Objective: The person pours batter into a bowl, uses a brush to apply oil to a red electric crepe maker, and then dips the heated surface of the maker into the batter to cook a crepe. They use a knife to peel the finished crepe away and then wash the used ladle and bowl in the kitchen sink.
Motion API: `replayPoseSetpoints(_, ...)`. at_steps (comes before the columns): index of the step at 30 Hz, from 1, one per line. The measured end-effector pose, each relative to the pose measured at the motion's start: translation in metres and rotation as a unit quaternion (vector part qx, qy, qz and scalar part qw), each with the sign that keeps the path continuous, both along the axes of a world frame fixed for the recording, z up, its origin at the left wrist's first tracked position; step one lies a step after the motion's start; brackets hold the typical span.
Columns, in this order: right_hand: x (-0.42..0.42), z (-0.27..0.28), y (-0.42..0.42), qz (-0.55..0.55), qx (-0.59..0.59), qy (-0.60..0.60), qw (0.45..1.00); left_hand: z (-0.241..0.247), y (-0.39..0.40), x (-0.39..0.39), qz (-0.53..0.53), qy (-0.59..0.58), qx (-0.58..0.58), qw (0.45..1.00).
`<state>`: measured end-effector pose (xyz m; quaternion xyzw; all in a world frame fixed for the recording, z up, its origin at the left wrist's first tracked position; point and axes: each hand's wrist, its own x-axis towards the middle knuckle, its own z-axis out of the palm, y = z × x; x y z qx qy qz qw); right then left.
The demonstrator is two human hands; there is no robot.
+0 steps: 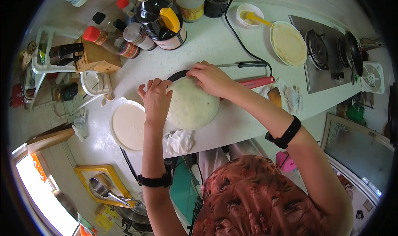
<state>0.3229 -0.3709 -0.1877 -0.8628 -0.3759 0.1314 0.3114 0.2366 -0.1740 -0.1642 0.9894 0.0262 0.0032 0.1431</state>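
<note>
A round, pale thin pancake (193,107) lies over a dark pan with a red handle (256,82), part of whose black rim shows at the back. My left hand (155,96) is at its back left edge, fingers curled, fingertips by the edge. Over the back edge, my right hand (210,77) has its fingers bent onto the pancake. Whether either hand pinches the edge is hard to tell. A round dish of pale batter (128,127) sits left of my left forearm. A plate of stacked pancakes (289,43) stands at the back right.
Bottles, including a large dark one with a yellow cap (160,21), and a wooden knife block (98,60) stand back left. A black cable (239,40) crosses the counter near a white bowl (248,15). A gas stove (325,54) is right; a crumpled cloth (179,142) lies at the front edge.
</note>
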Motion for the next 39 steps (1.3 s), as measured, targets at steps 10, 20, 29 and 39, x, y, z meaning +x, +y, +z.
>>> replayPoseSetpoints(10, -0.034, 0.022, -0.021, -0.003, 0.024, -0.106, 0.994, 0.022, -0.015, -0.052, -0.042, -0.113, -0.053, 0.991)
replayPoseSetpoints(20, -0.134, 0.030, -0.029, 0.033, 0.000, -0.233, 0.972, 0.017, 0.004, -0.099, -0.121, -0.175, -0.048, 0.976)
replayPoseSetpoints(29, -0.071, 0.027, -0.067, -0.136, 0.051, -0.098, 0.985, 0.013, 0.002, -0.065, -0.067, -0.193, -0.076, 0.976)
replayPoseSetpoints(39, 0.024, -0.033, -0.135, -0.176, -0.203, -0.118, 0.956, 0.008, -0.033, -0.022, 0.007, -0.134, -0.047, 0.990)
